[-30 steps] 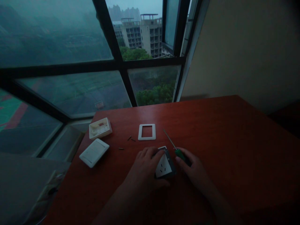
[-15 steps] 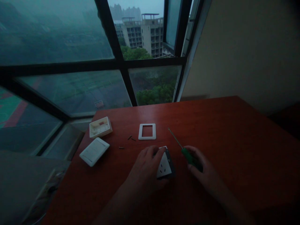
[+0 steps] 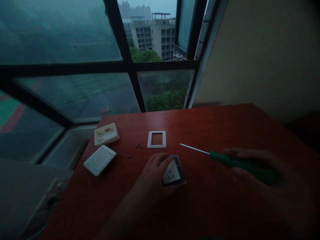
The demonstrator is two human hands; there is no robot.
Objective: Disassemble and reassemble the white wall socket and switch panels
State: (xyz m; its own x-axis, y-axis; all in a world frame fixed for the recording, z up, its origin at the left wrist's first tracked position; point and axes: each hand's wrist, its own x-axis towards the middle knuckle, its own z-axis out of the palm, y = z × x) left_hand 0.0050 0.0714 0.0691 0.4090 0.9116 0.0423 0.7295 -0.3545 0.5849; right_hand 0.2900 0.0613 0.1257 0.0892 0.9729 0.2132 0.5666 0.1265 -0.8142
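Observation:
My left hand (image 3: 156,171) is closed around a wall socket (image 3: 172,173), whose white face with several slots and dark edge show on the right of my fingers. In my right hand (image 3: 262,170) I grip a screwdriver (image 3: 225,158) by its green handle, its thin metal shaft pointing left, apart from the socket. Behind the socket, a white square frame (image 3: 149,140) lies flat on the table. Several small screws (image 3: 129,156) lie to the left of that frame.
An open cream back box (image 3: 115,134) stands at the table's left edge, with a white cover plate (image 3: 100,160) in front of it. The reddish wooden table (image 3: 225,126) meets a dark-framed window at the back; a wall (image 3: 250,60) rises behind on the right.
My right hand has moved right and up towards the camera with the screwdriver, which now lies closer to level. The socket in my left hand has tilted and shifted slightly left.

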